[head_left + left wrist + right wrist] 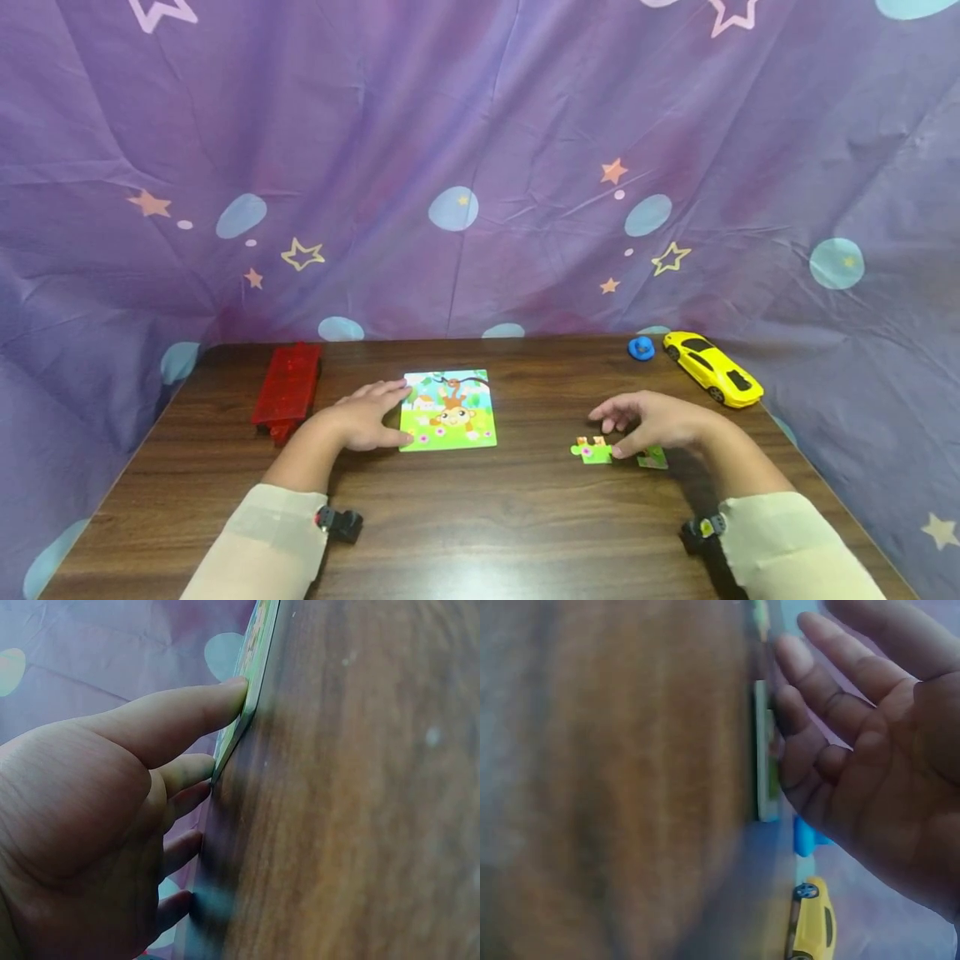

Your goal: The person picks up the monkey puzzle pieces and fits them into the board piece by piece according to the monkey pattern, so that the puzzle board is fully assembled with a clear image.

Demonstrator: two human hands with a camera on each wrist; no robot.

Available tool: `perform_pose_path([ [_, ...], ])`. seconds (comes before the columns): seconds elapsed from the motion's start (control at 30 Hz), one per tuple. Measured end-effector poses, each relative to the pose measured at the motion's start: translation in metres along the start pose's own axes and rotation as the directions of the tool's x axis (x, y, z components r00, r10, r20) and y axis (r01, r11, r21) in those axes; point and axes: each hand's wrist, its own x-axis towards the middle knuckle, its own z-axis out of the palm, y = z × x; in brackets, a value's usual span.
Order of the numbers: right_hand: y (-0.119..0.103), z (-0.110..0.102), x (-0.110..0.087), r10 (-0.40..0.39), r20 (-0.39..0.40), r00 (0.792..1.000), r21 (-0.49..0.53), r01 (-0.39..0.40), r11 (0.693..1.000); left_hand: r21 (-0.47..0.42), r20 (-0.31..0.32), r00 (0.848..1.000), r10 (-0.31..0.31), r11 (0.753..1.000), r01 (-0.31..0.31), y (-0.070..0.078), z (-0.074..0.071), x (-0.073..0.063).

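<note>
A square picture puzzle [442, 435] with a monkey hanging from a branch lies flat on the table. My left hand [367, 419] rests at its left side, thumb and index fingertips touching its edge, the fingers fairly straight. To the right are a green puzzle piece [595, 453] with knobs and a second green piece [655, 457], partly covered by the hand. Over these pieces hovers my right hand [660, 419], its fingers loosely bent. In the right wrist view nothing sits between the fingers [825, 682]; whether the thumb touches the knobbed piece I cannot tell.
On the dark wooden table [465, 517], a red translucent toy [288, 387] stands at the far left. A yellow toy car [712, 369] and a small blue round object [641, 348] sit at the back right. A purple patterned cloth [480, 275] hangs behind.
</note>
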Motion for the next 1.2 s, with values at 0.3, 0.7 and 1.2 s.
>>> perform_pose_path([
  [0.3, -0.007, 0.006, 0.007, -0.003, 0.026, 1.000, -0.124, 0.006, 0.992, -0.004, -0.001, 1.000, 0.002, 1.000, -0.002, 0.001, 0.000, -0.001],
  [0.7, -0.015, 0.014, 0.013, -0.002, -0.028, 1.000, -0.197, -0.003, 0.980, -0.003, -0.002, 1.000, -0.002, 1.000, 0.002, 0.000, 0.000, 0.000],
  [1.2, -0.024, 0.017, 0.028, -0.099, -0.051, 0.994, -0.224, 0.085, 0.971, -0.014, 0.000, 1.000, 0.005, 1.000, -0.005, 0.002, 0.000, -0.002],
])
